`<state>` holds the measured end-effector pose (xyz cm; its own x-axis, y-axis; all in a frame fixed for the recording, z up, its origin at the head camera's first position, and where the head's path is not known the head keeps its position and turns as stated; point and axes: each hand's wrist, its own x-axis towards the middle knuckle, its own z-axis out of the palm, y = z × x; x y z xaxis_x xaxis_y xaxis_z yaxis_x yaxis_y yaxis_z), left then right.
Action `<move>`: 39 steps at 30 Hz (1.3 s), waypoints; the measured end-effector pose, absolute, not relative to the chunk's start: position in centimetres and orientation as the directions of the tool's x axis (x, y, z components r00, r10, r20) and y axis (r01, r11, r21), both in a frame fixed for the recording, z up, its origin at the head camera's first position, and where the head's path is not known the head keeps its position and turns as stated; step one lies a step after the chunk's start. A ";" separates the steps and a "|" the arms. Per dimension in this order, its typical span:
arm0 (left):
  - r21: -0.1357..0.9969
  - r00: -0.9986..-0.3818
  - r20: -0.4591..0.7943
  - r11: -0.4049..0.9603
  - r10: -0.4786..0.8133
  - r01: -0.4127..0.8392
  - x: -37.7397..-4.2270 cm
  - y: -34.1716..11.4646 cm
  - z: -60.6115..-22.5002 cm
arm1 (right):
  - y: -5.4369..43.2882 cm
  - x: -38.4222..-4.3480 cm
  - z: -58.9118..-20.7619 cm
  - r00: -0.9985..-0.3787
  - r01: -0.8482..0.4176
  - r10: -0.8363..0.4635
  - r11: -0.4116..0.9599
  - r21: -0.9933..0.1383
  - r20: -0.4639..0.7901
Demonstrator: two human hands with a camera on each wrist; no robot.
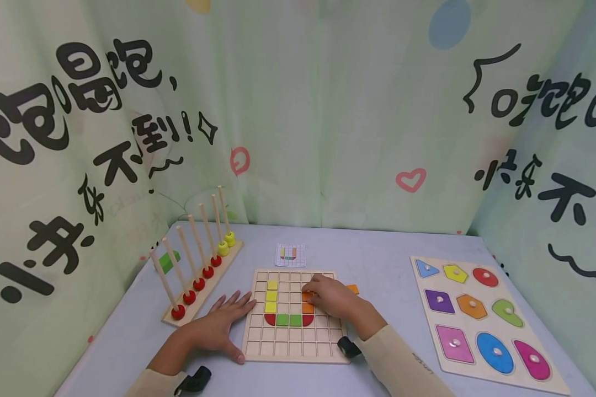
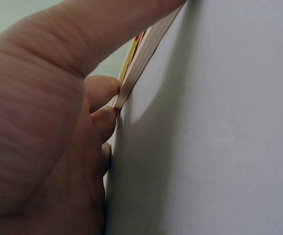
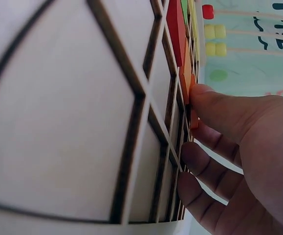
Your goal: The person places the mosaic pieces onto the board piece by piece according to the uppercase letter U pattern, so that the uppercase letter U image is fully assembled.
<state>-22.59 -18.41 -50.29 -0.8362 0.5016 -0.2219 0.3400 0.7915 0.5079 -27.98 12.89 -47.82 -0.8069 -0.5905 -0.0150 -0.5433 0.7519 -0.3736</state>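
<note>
A wooden grid board (image 1: 323,348) lies in front of me. In it, yellow squares (image 1: 271,296) form a column above a row with red corner pieces (image 1: 270,319) and green squares (image 1: 295,320). My right hand (image 1: 334,298) pinches an orange square tile (image 3: 193,81) between thumb and index finger, down at the grid. Just below it another orange square (image 1: 308,308) sits in its cell, above the right red piece. My left hand (image 1: 216,325) spreads its fingers along the board's left edge; thumb and fingertips touch that edge in the left wrist view.
Behind the board lies a small pattern card (image 1: 290,255). A peg rack (image 1: 203,281) with red and yellow beads stands left, near a green piece (image 1: 169,261). An orange piece (image 1: 353,288) shows past my right hand. A knobbed shape puzzle (image 1: 482,314) lies right.
</note>
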 end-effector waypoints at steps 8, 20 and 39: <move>0.512 -0.835 -0.223 0.789 0.503 0.338 -22.6 -18.4 -50.2 | 12.7 -27.9 -47.7 -0.806 -0.547 -0.592 0.757 -0.358 -0.020; 0.506 -0.833 -0.229 0.793 0.503 0.340 -22.7 -18.4 -50.4 | 13.3 -27.9 -47.8 -0.789 -0.580 -0.614 0.737 -0.346 0.017; 0.517 -0.829 -0.227 0.785 0.511 0.342 -22.7 -18.6 -50.5 | 19.4 -27.5 -47.0 -0.879 -0.465 -0.476 0.834 -0.296 0.040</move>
